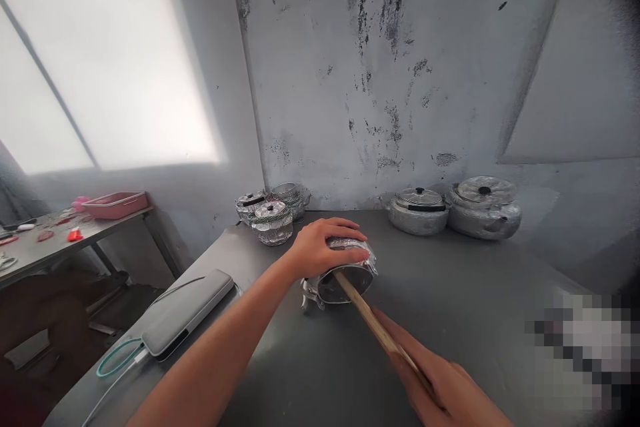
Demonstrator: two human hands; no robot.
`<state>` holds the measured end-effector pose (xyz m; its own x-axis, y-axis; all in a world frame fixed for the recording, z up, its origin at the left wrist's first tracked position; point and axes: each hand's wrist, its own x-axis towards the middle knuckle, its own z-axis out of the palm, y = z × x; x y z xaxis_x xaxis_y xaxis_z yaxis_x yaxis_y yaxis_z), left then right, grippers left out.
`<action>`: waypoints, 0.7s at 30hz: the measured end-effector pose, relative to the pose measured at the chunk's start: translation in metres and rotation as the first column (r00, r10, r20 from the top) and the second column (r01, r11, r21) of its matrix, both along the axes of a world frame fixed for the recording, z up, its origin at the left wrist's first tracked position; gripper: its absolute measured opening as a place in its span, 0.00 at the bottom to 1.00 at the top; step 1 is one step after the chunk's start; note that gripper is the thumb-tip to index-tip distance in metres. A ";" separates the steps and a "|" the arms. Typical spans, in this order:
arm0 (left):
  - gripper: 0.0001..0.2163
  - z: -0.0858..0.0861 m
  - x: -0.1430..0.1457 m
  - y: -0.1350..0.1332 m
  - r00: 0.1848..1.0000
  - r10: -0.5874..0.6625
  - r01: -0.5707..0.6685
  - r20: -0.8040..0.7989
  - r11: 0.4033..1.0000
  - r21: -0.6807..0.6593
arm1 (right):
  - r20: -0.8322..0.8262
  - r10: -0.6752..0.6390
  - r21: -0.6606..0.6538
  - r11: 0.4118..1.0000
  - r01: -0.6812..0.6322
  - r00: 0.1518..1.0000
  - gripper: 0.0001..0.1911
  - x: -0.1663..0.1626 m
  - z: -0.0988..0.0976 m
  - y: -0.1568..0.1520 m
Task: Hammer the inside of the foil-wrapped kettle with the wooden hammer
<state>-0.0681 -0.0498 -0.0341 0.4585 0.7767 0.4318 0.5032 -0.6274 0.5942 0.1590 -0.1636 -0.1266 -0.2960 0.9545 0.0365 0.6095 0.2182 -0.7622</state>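
A small silvery metal pot [346,288] lies on its side on the grey table, its mouth turned toward me. My left hand [325,247] rests over the top of it, fingers curved across its crumpled, foil-like outer surface and holding it. Close below its rim, at the left, something silvery and handle-like [311,297] sticks out. My right hand [425,373] is closed around a wooden stick [373,321]. The stick's far end reaches into the pot's mouth, where its tip is hidden.
Several silvery pots stand along the wall, including a small lidded one [271,220] and a large lidded one [484,213]. A power bank [187,313] with cables lies at the left. Beyond it, a second table holds a pink basket [116,205].
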 end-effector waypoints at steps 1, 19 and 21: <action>0.15 0.000 0.000 0.000 1.000 0.002 -0.002 -0.001 1.000 -0.003 | 0.000 0.001 -0.003 1.000 -0.001 1.000 0.28 0.000 0.000 0.000; 0.14 -0.001 0.001 0.000 1.000 0.013 -0.013 -0.004 1.000 0.007 | -0.036 -0.010 0.025 1.000 0.011 0.999 0.28 -0.004 0.002 0.000; 0.14 -0.001 0.001 0.001 1.000 0.011 -0.011 -0.003 1.000 0.012 | -0.042 -0.002 0.022 1.000 0.003 0.999 0.29 -0.005 0.003 -0.001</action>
<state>-0.0670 -0.0488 -0.0351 0.4514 0.7767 0.4393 0.5122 -0.6286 0.5853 0.1542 -0.1648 -0.1241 -0.2911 0.9541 0.0703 0.5774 0.2338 -0.7823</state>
